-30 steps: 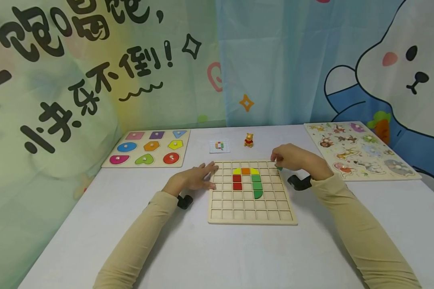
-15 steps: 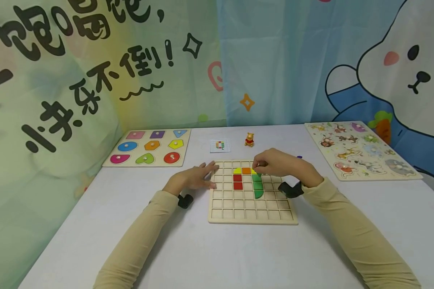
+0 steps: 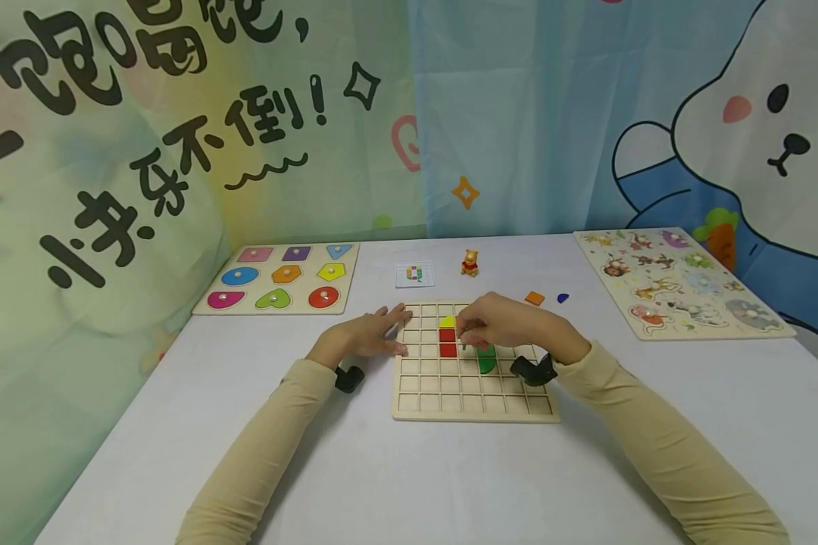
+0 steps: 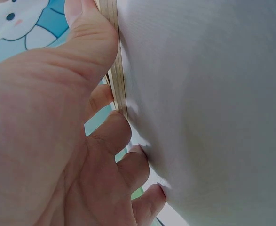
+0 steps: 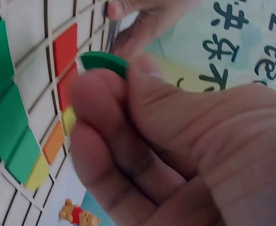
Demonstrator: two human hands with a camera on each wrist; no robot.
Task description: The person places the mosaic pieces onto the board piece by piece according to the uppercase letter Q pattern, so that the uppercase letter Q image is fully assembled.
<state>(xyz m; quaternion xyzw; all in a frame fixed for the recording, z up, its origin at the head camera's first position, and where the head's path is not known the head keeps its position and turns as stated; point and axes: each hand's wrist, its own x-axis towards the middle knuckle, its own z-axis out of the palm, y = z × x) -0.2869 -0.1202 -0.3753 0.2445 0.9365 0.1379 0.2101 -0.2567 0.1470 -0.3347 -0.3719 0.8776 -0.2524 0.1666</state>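
Observation:
A wooden grid board [image 3: 473,409] lies on the white table. My right hand [image 3: 501,322] is over its upper middle, pinching a green curved-edge piece [image 5: 102,60] between thumb and fingers. On the grid are two stacked red squares [image 3: 448,342], a yellow piece [image 3: 447,322] above them, an orange square [image 5: 54,142] and a column of green pieces [image 5: 11,117]. In the head view my right hand hides part of this pattern. My left hand [image 3: 364,337] rests against the board's left edge, fingers spread and touching the wood [image 4: 116,70].
Behind the board lie a small pattern card [image 3: 414,275], a bear figurine [image 3: 469,263], a loose orange tile [image 3: 535,298] and a blue piece [image 3: 563,298]. A shape puzzle [image 3: 245,303] stands back left, an animal puzzle [image 3: 682,284] back right.
My right hand has moved left and nearer from the board's far right corner, carrying the green piece over the grid. The loose orange tile and blue piece have come into view. My left hand stays put.

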